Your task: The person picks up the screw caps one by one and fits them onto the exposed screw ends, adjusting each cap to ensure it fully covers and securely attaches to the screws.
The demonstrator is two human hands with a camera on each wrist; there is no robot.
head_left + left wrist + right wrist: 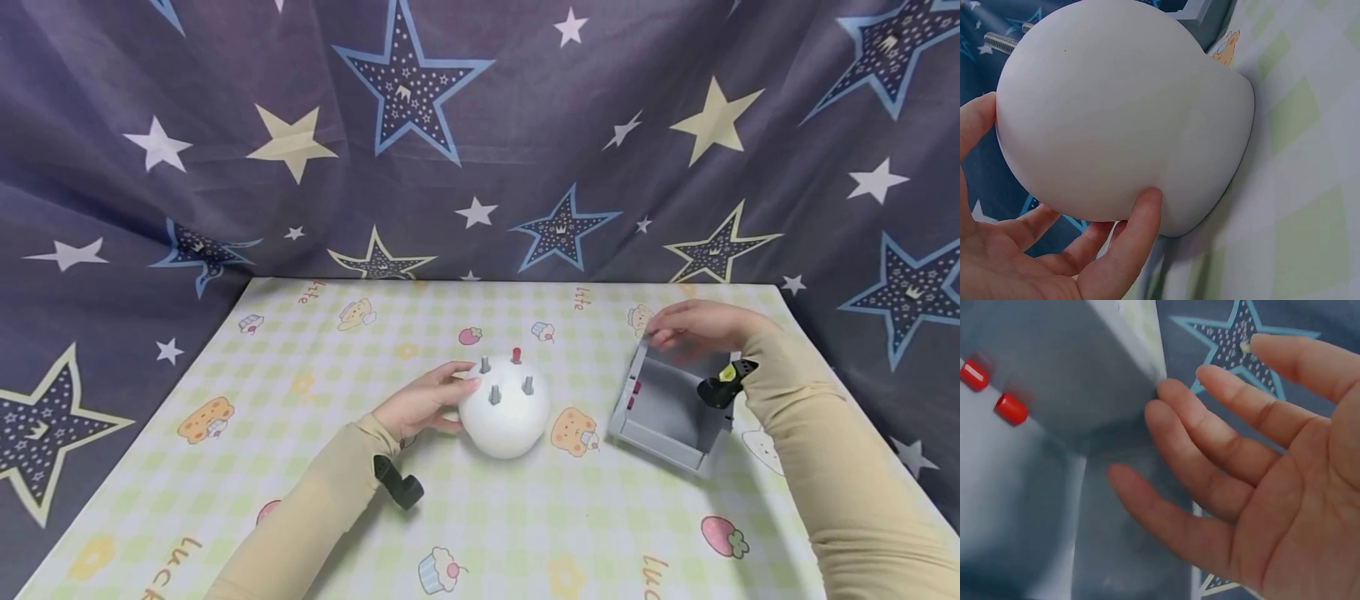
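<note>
"Start at the left. What's that hand doing?"

"The left hand [427, 402], left of centre, has its thumb and fingers around the near-left side of the white ball [504, 427], seemingly steadying it on the tabletop [525, 517]."

"And on top of the ball, mid-frame?"

"Four posts stand up. Three are bare metal posts [495, 395]; the back right one wears a red cap [517, 356]."

"Any more caps?"

"Right of centre, in the grey tray [660, 451]: two loose caps [1011, 409] along its left wall. I can't tell whether the right forearm hides others."

"Then the other hand?"

"The right hand [701, 325] is over the tray's far end, fingers apart and holding nothing."

"So which step is this?"

"I'd judge it's between caps: one fitted, the next not yet picked up. The next move probably calls for lowering the fingertips to the left wall and pinching a single cap, with the ball held firm for a bare post."
</note>
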